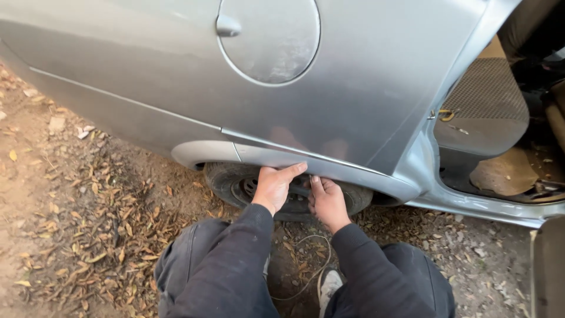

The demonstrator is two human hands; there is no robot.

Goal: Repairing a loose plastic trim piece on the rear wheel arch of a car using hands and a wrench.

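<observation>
A silver wheel-arch trim strip (306, 162) runs along the lower edge of a silver car's rear side panel (365, 88), just above the rear wheel. Its long axis goes from the left, where it curves down around the tyre, to the right, sloping slightly downward toward the open rear door. It sits directly beyond both hands, on the far side of them.

The left hand (275, 187) rests on the strip with fingers stretched out flat and pointing right along its underside, palm against the edge, not closed around anything. The right hand (326, 201) is just beside it, a little nearer and lower, with fingertips tucked up under the strip's lip; whether it grips the edge or only presses on it cannot be told. The left hand lies higher and has more contact with the strip.

Below the hands is the dark tyre (235, 182), partly hidden in the arch. Above, on the panel, is a round fuel flap (271, 38). To the right, the open doorway shows a tan seat (488, 100). The person crouches in dark sleeves and trousers; a white shoe (327, 287) shows between the knees. Dry leaves (100, 218) cover the dirt ground to the left.
</observation>
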